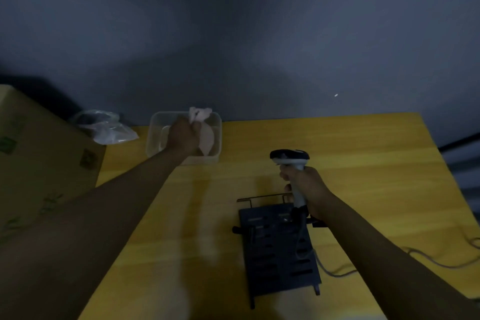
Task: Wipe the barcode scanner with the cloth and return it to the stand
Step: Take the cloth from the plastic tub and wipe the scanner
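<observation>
My right hand [306, 189] grips the grey handle of the barcode scanner [289, 160], holding it upright above the far end of the black slotted stand [280, 249]. The scanner's dark head points left. Its grey cable [337, 271] trails off to the right over the table. My left hand [183, 136] is closed on a pale pink cloth [205, 138] that hangs bunched over a clear plastic tub [155, 138] at the table's far edge.
The yellow wooden table [363, 163] stands against a dark grey wall. A large cardboard box [39, 163] rises at the left. A crumpled clear plastic bag [106, 130] lies between the box and the tub.
</observation>
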